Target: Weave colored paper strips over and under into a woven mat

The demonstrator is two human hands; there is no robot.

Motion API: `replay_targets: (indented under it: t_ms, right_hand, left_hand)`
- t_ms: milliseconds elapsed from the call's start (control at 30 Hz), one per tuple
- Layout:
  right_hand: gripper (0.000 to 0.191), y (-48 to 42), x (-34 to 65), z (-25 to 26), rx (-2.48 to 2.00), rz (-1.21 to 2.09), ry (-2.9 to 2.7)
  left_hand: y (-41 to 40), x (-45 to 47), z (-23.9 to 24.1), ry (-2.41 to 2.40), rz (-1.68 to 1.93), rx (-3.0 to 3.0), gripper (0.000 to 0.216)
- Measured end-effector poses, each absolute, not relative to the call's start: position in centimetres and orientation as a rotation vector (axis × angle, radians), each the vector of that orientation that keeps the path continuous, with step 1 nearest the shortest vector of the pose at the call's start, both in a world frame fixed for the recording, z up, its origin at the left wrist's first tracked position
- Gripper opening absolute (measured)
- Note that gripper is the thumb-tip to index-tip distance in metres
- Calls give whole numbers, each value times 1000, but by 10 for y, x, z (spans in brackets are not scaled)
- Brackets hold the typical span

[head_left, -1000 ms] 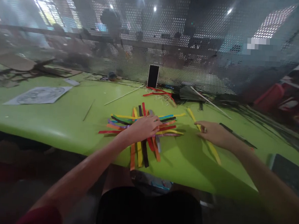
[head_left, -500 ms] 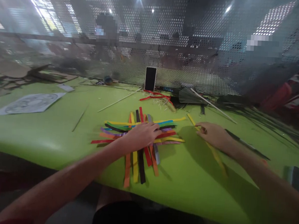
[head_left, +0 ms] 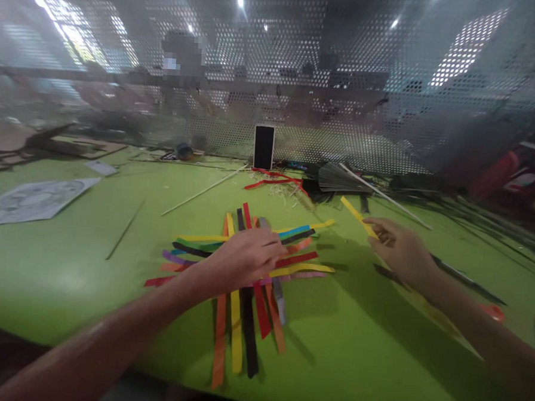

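On the smooth, bright-green surface [head_left: 331, 347], the left hand [head_left: 253, 253] lies across the middle of crossed, flat multicoloured strips [head_left: 296, 259], fingers slightly bent; whether it grips any, I cannot tell. To their right, the right hand [head_left: 393, 244] pinches a narrow, flat yellow strip [head_left: 353, 210] between thumb and fingers.

The strips [head_left: 248, 325] look matt and papery; the tabletop [head_left: 75, 274] is smooth (faintly glossy at left).

left hand [head_left: 254, 253] palm-down, right hand [head_left: 395, 246] pinching
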State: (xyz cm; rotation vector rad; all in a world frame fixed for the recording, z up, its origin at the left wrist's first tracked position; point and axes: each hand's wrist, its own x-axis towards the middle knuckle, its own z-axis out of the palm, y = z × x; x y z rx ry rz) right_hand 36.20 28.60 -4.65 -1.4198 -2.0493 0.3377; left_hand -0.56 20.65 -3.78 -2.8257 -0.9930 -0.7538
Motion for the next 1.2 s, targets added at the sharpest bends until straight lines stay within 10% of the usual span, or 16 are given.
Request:
replay_targets:
  t_ms: [700,1200]
  right_hand:
    - [21,301,364,-25,-1374,72,-2139]
    - [35,406,219,3,-1757,181,-2472]
  left_hand:
    - [215,-39,-3,-1314,-2127,-2327,25]
    - [227,-53,2,-1721,-2381,-2289,19]
